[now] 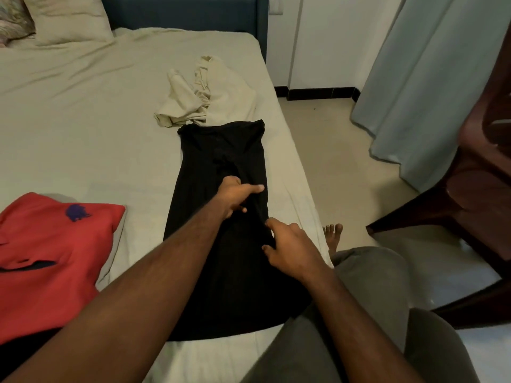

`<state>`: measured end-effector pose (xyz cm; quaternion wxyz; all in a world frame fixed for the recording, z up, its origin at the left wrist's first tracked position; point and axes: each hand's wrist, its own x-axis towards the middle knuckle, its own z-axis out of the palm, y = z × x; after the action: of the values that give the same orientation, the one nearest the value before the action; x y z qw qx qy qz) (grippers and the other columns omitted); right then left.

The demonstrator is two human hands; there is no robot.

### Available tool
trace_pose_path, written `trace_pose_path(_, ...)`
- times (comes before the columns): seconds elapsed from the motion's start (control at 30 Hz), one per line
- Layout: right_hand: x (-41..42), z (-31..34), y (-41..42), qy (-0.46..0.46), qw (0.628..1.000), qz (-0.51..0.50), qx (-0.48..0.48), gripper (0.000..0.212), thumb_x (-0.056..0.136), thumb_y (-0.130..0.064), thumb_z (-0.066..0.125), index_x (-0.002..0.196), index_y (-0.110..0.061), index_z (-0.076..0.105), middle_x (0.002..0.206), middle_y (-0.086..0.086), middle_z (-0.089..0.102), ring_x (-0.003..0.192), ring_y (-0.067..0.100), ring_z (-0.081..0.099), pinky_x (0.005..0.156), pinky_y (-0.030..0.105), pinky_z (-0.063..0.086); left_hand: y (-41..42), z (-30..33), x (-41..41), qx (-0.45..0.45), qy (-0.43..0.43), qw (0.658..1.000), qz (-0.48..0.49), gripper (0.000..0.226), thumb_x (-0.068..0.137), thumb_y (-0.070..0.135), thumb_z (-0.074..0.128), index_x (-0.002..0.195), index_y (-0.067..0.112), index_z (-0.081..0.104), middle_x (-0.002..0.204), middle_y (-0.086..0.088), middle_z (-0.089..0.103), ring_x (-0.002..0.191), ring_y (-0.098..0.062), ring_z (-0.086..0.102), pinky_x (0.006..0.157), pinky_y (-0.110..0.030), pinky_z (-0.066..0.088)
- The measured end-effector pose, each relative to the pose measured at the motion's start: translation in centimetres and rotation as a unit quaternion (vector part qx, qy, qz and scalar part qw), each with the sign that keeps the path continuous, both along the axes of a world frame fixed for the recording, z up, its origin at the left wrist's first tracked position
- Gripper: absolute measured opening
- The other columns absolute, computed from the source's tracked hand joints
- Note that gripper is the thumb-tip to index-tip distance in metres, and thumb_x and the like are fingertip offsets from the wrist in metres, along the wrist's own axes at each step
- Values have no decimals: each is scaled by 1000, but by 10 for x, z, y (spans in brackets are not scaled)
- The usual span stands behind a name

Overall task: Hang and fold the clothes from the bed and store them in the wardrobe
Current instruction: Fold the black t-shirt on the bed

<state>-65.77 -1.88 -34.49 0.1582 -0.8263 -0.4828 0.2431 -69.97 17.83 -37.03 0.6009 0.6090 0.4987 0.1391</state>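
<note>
Nearest: person's knee in grey, up against the bed (69, 111) edge.

Right hand (290, 250) rests on the near right edge of the black garment (221, 189); fingers curled onto the cloth, thumb spread. Whether it pinches the fabric, cannot tell.

Left hand (237, 197) further up the same garment, fingers curled round a ridge of cloth near its middle, gripping it.

Black garment lies lengthwise, flat on the sheet, not yet folded. Looks like smoothing or the first fold in hand.

Left, near: red shirt (55, 252), laid out, roughly flat.

Beyond: cream garment (204, 98), crumpled, touching the black one's far end. Untouched.

Wardrobe: none identifiable. Judgement: early; at least three pieces left, nothing seen stored.
</note>
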Motion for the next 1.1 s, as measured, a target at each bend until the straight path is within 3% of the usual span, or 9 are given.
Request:
trace_pose_path(0.17,-36,10,11,-32,997,22,60,33,97,-17,59,128,-18,48,108,11,61,94,28,62,79,42,57,-6,7,-12,-33,-30,994,99,5,91,7,70,93,4,67,100,-16,71,93,-30,70,81,-40,61)
trace_pose_path(0.3,-67,6,13,-18,990,136,25,54,90,-25,71,137,-20,45,115,12,64,100,32,65,84,46,58,-9,9,-33,-73,-43,986,142,13,93,8,66,105,1,67,102,-18,71,98,-33,69,90,-46,59)
trace_pose_path(0.47,-52,3,-2,94,987,86,95,13,87,-33,75,97,-24,73,75,-6,69,69,8,65,71,25,56,-32,7,-54,-76,-16,994,71,47,80,16,84,119,1,63,112,-14,71,99,-25,69,77,-34,57)
trace_pose_path(0.57,-23,-4,-11,97,987,-16,131,5,88,-22,74,86,-25,72,68,-7,67,63,6,64,61,17,49,-48,11,-62,-69,7,997,33,26,82,9,81,98,8,61,103,-11,71,89,-20,68,65,-30,53)
trace_pose_path(0.63,-11,-9,-15,80,989,-43,118,9,89,-17,72,85,-25,71,70,-9,65,65,4,63,58,11,43,-57,11,-70,-82,32,996,11,27,83,11,80,101,9,61,105,-10,70,93,-21,67,72,-37,57)
trace_pose_path(0.7,-9,-14,-16,80,990,-44,106,9,90,-16,72,86,-24,71,74,-9,66,69,5,63,61,15,44,-64,8,-80,-95,50,994,-11,27,86,16,79,108,10,65,110,-11,71,100,-24,69,81,-43,61)
trace_pose_path(0.9,-17,-21,-15,84,993,30,78,10,88,-34,75,91,-26,70,85,-7,69,79,10,65,74,29,55,-82,5,-105,-142,-32,989,39,30,105,34,49,127,14,56,120,-11,67,108,-28,68,77,-46,62)
trace_pose_path(1.0,-17,-21,-17,91,992,26,82,8,89,-29,75,93,-25,70,85,-4,69,79,12,66,75,30,57,-100,-2,-116,-73,14,997,24,43,98,45,60,126,15,52,117,-8,65,104,-25,66,67,-40,62)
trace_pose_path(1.1,-13,-22,-20,95,992,14,82,7,91,-20,73,91,-25,68,83,-2,69,75,13,67,73,32,60,-118,-12,-123,-35,31,999,-7,32,89,31,77,106,10,61,99,-7,69,88,-20,69,56,-29,55)
